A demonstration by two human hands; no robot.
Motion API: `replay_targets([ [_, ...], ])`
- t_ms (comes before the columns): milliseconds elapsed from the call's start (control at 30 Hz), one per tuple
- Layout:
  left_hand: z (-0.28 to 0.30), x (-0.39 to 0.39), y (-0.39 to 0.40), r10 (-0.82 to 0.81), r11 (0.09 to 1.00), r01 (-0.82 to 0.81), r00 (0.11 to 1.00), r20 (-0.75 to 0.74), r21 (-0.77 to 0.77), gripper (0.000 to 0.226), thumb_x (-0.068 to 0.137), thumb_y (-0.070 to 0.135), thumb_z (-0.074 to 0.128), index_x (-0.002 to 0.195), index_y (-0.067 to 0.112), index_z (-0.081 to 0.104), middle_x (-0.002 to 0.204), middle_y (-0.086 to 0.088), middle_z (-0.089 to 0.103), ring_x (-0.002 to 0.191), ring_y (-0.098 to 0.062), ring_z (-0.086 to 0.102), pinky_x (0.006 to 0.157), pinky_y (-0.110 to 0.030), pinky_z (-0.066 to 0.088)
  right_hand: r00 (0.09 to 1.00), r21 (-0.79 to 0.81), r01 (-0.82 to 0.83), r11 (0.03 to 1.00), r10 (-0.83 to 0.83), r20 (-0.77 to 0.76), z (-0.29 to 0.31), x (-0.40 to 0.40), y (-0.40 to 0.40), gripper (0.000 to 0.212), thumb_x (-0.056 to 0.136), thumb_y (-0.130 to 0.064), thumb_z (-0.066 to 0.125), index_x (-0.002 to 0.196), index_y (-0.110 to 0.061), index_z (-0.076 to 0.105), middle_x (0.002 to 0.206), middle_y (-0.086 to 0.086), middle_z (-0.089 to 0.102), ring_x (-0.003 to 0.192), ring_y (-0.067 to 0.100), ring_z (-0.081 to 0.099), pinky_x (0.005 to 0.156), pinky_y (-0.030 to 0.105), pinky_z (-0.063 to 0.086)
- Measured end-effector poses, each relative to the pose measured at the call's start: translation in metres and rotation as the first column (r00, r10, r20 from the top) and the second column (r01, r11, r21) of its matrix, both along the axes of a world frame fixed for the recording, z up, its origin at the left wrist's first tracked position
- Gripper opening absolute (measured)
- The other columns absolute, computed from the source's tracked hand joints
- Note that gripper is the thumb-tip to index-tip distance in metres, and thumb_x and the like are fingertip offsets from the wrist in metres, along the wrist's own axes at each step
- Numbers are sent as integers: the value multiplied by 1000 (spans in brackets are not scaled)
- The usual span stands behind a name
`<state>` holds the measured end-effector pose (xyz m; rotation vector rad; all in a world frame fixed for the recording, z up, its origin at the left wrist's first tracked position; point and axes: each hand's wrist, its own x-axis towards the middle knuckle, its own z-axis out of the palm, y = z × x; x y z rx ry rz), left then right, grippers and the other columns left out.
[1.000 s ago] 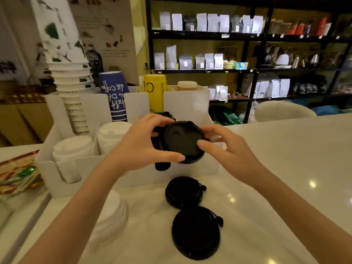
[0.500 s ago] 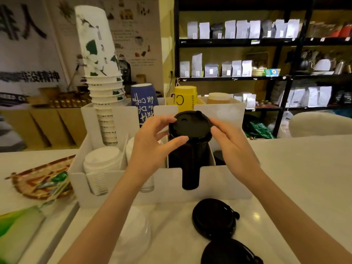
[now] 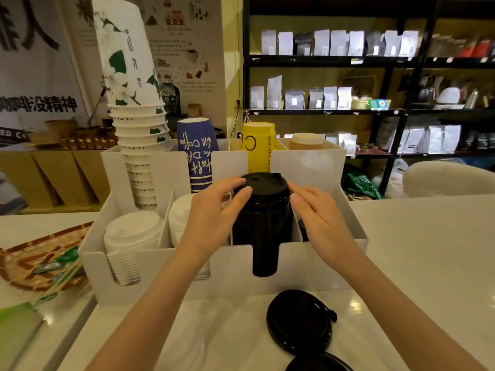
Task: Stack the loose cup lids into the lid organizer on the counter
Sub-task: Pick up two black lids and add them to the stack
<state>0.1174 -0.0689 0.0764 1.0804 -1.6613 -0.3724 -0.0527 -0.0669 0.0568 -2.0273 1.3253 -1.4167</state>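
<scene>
Head cam, only view: white lid organizer (image 3: 308, 266) sits on the white counter (image 3: 417, 250), front row split into lid slots, back row holding cup stacks. Third front slot from the left has a tall stack of black lids (image 3: 263, 226), top lid (image 3: 263, 182) seated flat on the stack, rising above the front wall, with the lower part of the stack showing through the front cutout. Left hand (image 3: 214, 210) is at the left side of the stack, fingers loosely curled, fingertips (image 3: 245, 192) touching the upper left edge of the lids; not a closed grip, hand fairly wide. Right hand (image 3: 317, 212) mirrors it on the right side, fingers extended and slightly spread, fingertips (image 3: 294, 196) right at the stack's upper right edge; contact or a hair off, cannot tell. Neither hand holds anything. Two loose black lids remain on the counter in front of the organizer: one (image 3: 300, 321) fully visible, the other (image 3: 318, 363) cut off by the bottom edge, the two overlapping or touching. Left two slots hold white lids (image 3: 132, 235). Back row: floral white cup stack (image 3: 131, 84), blue cup (image 3: 197, 153), yellow cup (image 3: 258, 145). Woven tray (image 3: 32, 261) sits left of the organizer.
</scene>
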Motion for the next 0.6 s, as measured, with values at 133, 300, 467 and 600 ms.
replay_targets([
  [133, 1, -2, 3, -47, 999, 44, 993, 112, 30, 37, 84, 29, 54, 119, 19, 52, 105, 10, 53, 99, -4, 46, 78, -9, 38, 999, -13, 48, 999, -48, -17, -2, 0, 1, 46, 85, -44, 29, 121, -30, 54, 111, -1, 62, 109, 19, 48, 96, 39, 40],
  [300, 2, -1, 4, -43, 998, 37, 986, 163, 41, 40, 83, 32, 55, 120, 19, 50, 108, 6, 55, 98, -6, 46, 80, -15, 41, 988, -56, 120, 991, -125, -91, -2, 6, 9, 49, 85, -43, 27, 122, -26, 54, 119, -5, 62, 111, 13, 44, 97, 36, 35],
  [467, 2, -2, 8, 68, 998, -68, 942, 328, -11, 50, 81, 35, 58, 125, 17, 47, 131, -2, 53, 117, -13, 44, 92, -20, 32, 989, -50, 111, 993, -115, -96, -2, 7, 9, 48, 84, -43, 28, 121, -26, 53, 120, -6, 61, 114, 14, 44, 100, 39, 36],
  [600, 0, -6, 10, 123, 992, -116, 914, 386, -41, 51, 82, 37, 55, 127, 18, 45, 135, -1, 49, 122, -15, 41, 99, -24, 31, 994, 2, 74, 997, -74, -83, -2, 4, 6, 39, 90, -39, 32, 122, -29, 52, 120, -8, 59, 117, 15, 43, 100, 34, 34],
])
